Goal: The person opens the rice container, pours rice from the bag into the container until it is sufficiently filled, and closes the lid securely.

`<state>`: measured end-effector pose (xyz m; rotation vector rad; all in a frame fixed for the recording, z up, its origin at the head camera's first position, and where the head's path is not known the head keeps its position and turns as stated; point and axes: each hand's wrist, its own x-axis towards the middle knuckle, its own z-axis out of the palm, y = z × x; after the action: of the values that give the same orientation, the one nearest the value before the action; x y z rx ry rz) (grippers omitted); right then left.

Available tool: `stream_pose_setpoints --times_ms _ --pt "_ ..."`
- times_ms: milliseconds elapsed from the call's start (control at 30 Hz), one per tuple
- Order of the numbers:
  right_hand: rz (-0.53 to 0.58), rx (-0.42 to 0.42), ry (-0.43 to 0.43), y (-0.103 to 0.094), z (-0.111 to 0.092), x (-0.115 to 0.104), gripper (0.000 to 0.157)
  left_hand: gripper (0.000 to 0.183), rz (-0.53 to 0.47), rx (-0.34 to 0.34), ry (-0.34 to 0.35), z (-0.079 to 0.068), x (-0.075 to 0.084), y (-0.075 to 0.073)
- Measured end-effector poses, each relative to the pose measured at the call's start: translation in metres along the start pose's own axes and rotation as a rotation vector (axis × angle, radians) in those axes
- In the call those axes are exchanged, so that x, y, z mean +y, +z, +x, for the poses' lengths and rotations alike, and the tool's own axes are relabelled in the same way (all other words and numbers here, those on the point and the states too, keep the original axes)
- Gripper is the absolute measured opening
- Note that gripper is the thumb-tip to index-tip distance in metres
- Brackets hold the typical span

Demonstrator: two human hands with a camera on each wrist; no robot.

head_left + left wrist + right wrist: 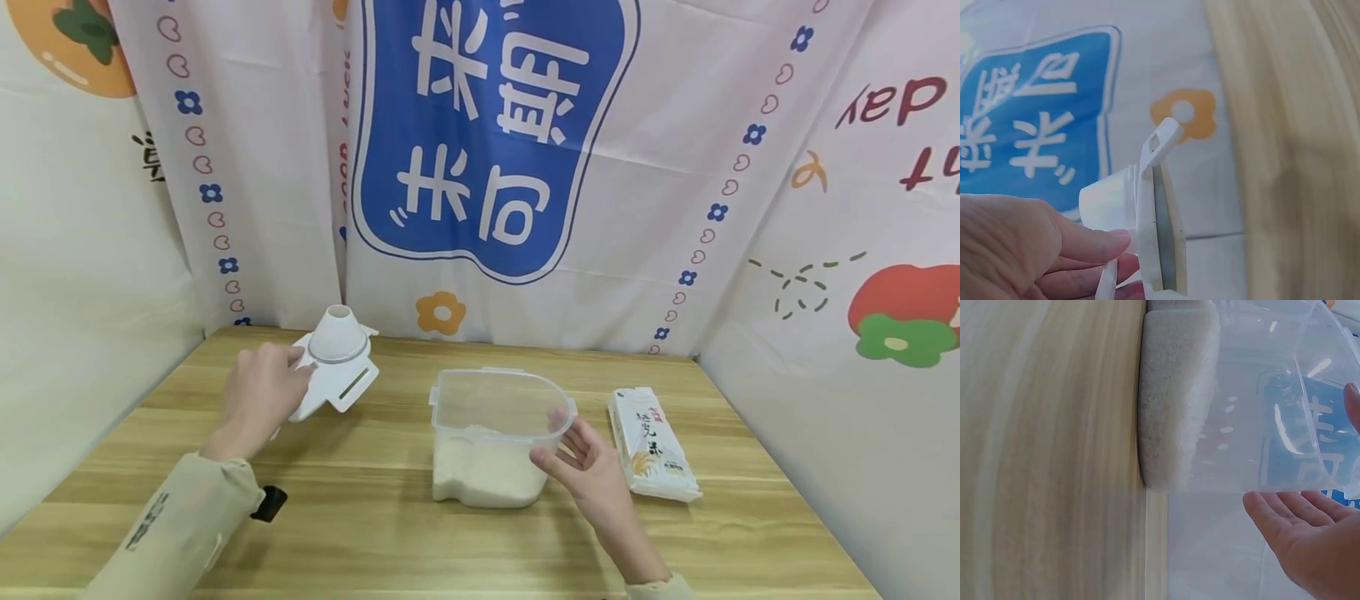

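My left hand [266, 387] pinches the edge of a white plastic lid [341, 385], thumb on one side and fingers on the other. A white conical cup [337, 335] rises from the lid's top; in the left wrist view the lid [1157, 231] stands edge-on. A clear plastic container [495, 404], partly filled with white rice [487, 475], stands uncovered on the table. At its right side is my right hand [588, 471], fingers loosely extended along the wall and thumb near the front. The right wrist view shows the fingertips [1260, 503] right at the container's wall.
A white printed rice packet [652, 446] lies to the right of the container on the wooden table [360, 533]. Printed cloth [285, 167] hangs behind the table and along both sides. A black tab [268, 504] sticks out by the left sleeve.
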<state>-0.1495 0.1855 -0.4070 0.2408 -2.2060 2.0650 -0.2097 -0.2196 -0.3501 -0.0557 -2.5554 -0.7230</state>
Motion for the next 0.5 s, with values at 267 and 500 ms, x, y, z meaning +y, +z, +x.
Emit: stream_pose_setpoints --times_ms 267,500 --pt "-0.003 0.003 -0.001 0.001 -0.001 -0.001 0.071 0.036 -0.068 0.055 0.021 -0.004 0.028 -0.018" --pt "0.006 0.013 0.013 0.001 0.0 -0.001 0.075 0.034 -0.132 0.068 0.06 -0.005 0.048 -0.029"
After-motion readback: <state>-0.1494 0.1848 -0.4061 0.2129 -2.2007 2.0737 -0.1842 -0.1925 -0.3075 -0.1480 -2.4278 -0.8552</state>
